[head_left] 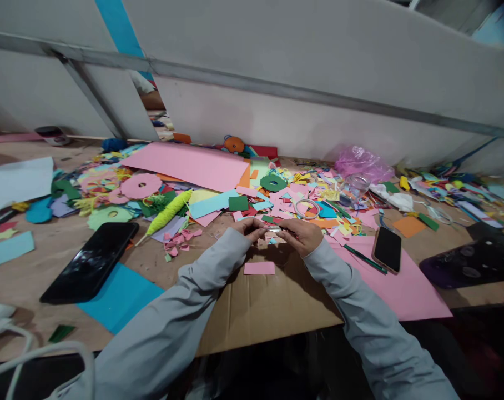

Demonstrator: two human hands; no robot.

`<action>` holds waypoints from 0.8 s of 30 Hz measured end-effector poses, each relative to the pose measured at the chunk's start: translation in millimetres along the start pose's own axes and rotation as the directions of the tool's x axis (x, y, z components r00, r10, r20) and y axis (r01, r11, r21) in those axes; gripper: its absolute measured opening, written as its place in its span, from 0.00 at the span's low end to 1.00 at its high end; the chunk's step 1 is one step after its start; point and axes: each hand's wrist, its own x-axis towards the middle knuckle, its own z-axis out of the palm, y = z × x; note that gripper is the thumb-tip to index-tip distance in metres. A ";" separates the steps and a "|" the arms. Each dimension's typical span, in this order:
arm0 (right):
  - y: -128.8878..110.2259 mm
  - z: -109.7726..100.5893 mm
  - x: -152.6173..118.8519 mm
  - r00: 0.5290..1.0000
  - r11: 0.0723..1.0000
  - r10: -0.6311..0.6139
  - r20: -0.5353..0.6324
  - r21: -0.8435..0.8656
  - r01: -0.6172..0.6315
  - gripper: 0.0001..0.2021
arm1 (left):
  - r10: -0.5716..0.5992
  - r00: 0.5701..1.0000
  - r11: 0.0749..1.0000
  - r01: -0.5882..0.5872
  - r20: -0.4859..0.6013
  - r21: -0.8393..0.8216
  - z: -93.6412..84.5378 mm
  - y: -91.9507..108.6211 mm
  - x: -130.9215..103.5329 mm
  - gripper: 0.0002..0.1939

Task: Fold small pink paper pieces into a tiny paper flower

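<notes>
Fingers pinched, my left hand (251,228) and my right hand (302,236) meet above the near edge of the paper scraps. A small, thin silvery piece (273,228) shows between the fingertips; its kind is too small to tell. My right fingers close on its right end, while what my left fingers pinch is mostly hidden. Just below the hands, a small pink paper rectangle (259,268) lies flat on a brown cardboard sheet (272,305). A green piece of paper (238,203) lies beyond my left hand.
Left of my arms are a black phone (89,261), blue paper (121,297) and a lime yarn spindle (169,213). To the right, a smaller phone (387,249) and a green pen (365,259) lie on pink paper (414,289). A grey partition (297,100) stands behind.
</notes>
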 end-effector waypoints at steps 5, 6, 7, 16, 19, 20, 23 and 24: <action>0.1 0.3 -0.3 0.999 0.998 -0.038 -0.019 -0.042 0.037 0.20 | -0.026 1.000 0.999 0.026 0.004 -0.018 0.5 3.3 -0.6 0.17; 0.3 0.7 -0.2 0.999 0.998 -0.046 -0.024 -0.052 0.045 0.20 | -0.029 1.000 0.999 0.029 0.005 -0.022 0.5 3.1 -0.8 0.18; 0.5 1.2 -0.2 0.998 0.997 -0.055 -0.029 -0.060 0.053 0.20 | -0.031 0.999 0.999 0.032 0.007 -0.025 0.4 2.8 -1.1 0.18; 0.6 3.8 -1.0 0.995 0.996 -0.071 -0.067 -0.064 0.067 0.19 | -0.032 0.999 0.999 0.033 0.032 -0.039 0.0 0.4 -1.1 0.19; -0.1 3.7 -1.2 0.995 0.997 -0.060 -0.074 -0.047 0.057 0.18 | -0.039 0.999 0.999 0.040 0.027 -0.037 0.1 0.0 -1.1 0.19; -0.2 3.7 -1.3 0.995 0.997 -0.059 -0.075 -0.047 0.056 0.18 | -0.042 0.999 0.998 0.043 0.024 -0.039 0.1 0.0 -1.2 0.18; -0.4 4.0 -1.3 0.995 0.997 -0.059 -0.081 -0.051 0.055 0.16 | -0.042 0.999 0.998 0.043 0.021 -0.042 0.0 0.8 -1.8 0.18; -0.6 4.0 -1.2 0.995 0.997 -0.059 -0.081 -0.052 0.055 0.16 | -0.043 0.999 0.998 0.043 0.020 -0.039 0.0 1.2 -2.0 0.18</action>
